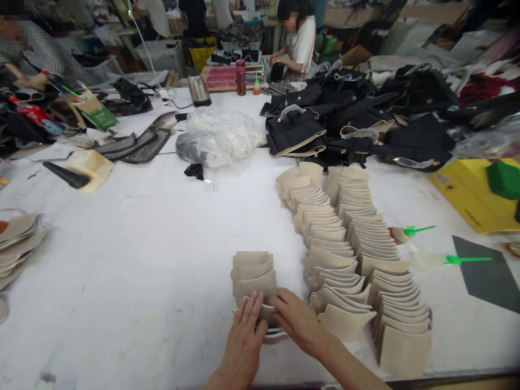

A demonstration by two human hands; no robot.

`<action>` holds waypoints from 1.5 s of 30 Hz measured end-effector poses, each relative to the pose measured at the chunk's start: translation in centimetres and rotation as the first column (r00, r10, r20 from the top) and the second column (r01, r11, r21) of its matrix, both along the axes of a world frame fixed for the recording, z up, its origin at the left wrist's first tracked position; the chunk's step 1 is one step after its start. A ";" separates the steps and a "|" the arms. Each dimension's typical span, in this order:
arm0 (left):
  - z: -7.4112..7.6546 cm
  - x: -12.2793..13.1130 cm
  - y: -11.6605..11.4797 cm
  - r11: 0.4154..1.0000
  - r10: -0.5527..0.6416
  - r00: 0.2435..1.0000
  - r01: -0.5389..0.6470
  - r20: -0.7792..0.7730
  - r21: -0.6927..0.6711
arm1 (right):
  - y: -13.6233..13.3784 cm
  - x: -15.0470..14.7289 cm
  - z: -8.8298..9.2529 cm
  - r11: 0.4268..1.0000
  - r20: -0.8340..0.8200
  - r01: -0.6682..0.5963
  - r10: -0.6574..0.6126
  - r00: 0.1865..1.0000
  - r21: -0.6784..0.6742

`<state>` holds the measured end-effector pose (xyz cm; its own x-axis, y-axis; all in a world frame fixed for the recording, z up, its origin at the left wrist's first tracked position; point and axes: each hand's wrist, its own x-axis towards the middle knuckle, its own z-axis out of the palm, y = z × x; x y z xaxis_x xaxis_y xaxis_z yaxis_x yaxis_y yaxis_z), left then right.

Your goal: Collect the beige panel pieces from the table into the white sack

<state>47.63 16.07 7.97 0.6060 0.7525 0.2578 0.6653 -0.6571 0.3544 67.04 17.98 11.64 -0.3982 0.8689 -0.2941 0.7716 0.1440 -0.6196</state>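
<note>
Touching near end of short row with left hand and right hand, equally close, lengthwise away from both; can't tell finger pinch from resting.

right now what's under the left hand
The left hand covers part of the short row of beige pieces; several show beyond it, but what lies directly beneath is hidden.

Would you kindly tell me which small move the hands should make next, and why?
Perhaps even up the near end of the short row of beige pieces: the left hand and right hand are both there, and the edges look spread apart.
</note>
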 end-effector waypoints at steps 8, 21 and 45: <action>-0.2 -0.5 0.4 0.998 -0.024 1.000 0.023 -0.011 -0.065 | 3.4 -0.3 1.1 0.982 -0.115 -0.137 0.122 0.986 -0.127; -1.2 -2.5 -3.4 0.997 0.065 0.994 -0.067 0.089 0.027 | 2.9 0.1 0.4 0.891 -0.261 -0.259 0.167 0.951 -0.374; -1.3 -1.9 -2.4 0.997 0.075 0.988 -0.074 0.138 -0.012 | 9.3 -2.0 -2.8 0.985 0.138 -0.169 0.163 0.977 0.036</action>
<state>45.68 13.66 6.66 0.5068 0.7966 0.3296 0.6567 -0.6044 0.4510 65.08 27.33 8.89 -0.4974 0.8082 -0.3153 0.8104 0.3032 -0.5013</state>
